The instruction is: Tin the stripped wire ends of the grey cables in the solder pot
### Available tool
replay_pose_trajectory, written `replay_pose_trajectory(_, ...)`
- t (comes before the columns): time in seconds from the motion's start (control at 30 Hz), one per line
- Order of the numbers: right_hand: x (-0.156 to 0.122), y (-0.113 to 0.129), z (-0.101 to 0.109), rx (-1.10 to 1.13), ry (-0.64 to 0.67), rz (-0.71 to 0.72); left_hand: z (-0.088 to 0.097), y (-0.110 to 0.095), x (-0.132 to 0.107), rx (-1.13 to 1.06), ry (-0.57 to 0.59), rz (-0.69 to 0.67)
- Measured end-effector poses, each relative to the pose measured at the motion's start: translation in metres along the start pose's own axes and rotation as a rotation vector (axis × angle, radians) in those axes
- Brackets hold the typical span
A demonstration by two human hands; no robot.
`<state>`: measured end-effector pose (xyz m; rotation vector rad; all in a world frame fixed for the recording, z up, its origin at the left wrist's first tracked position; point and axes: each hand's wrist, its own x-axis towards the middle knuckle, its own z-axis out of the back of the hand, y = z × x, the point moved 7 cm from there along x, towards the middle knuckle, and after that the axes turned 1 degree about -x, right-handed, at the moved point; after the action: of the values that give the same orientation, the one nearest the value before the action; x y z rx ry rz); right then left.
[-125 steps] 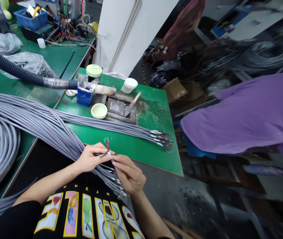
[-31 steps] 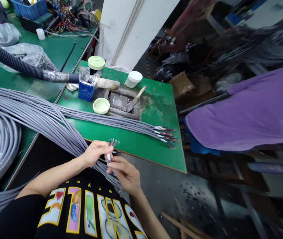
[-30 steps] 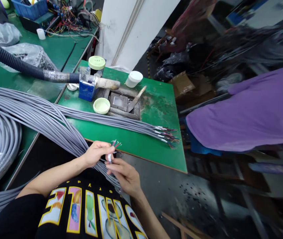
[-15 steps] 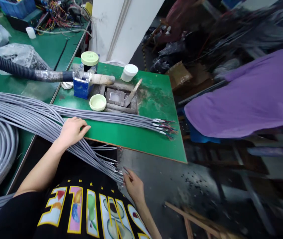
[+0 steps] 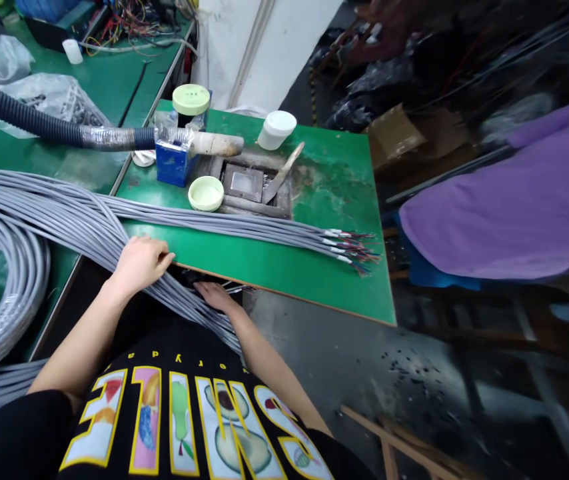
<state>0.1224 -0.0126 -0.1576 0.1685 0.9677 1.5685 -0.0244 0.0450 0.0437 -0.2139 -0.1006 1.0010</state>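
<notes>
My left hand [image 5: 143, 263] lies over a bundle of grey cables [image 5: 99, 248] near the table's front edge, its fingers curled round them. Part of this bundle hangs off the edge in front of my body. Lower and to the right, my right hand [image 5: 214, 295] is at the hanging cables, its fingers stretched out and partly hidden at the table edge. A second row of grey cables [image 5: 244, 229] lies across the green table board [image 5: 284, 283]. Their stripped ends [image 5: 359, 250] show thin coloured wires and white sleeves near the board's right side.
Behind the cables stand a small solder pot [image 5: 244, 181] with a scraper [image 5: 284, 172], a pale green lid [image 5: 206, 194], a white tub [image 5: 277, 129] and a black hose [image 5: 109, 138]. A cable coil [image 5: 32, 287] lies at left. A person's purple garment [image 5: 514, 200] is at right.
My right hand has moved up and left from the hanging cable ends to the cables by the table edge. My left hand stays on the bundle. The view has shifted slightly.
</notes>
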Motion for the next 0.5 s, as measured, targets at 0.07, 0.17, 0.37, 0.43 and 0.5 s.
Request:
replay_pose_trajectory(0.07,-0.011,-0.003,-0.009,-0.015,0.076,-0.022,-0.003,-0.001,-0.013,0.01,0.027,0.004)
replay_pose_trajectory(0.17,-0.035,-0.006,-0.016,-0.021,0.138,-0.059,-0.007,-0.007,-0.033,0.065,0.071,-0.02)
replay_pose_trajectory(0.37,-0.062,0.003,-0.024,0.013,0.191,-0.057,-0.011,-0.015,-0.069,0.226,0.212,-0.111)
replay_pose_trajectory(0.43,-0.061,0.005,-0.027,0.038,0.193,-0.043,-0.011,-0.016,-0.075,0.237,0.23,-0.159)
replay_pose_trajectory(0.5,-0.058,0.005,-0.029,0.067,0.187,-0.033,-0.01,-0.017,-0.076,0.228,0.22,-0.198)
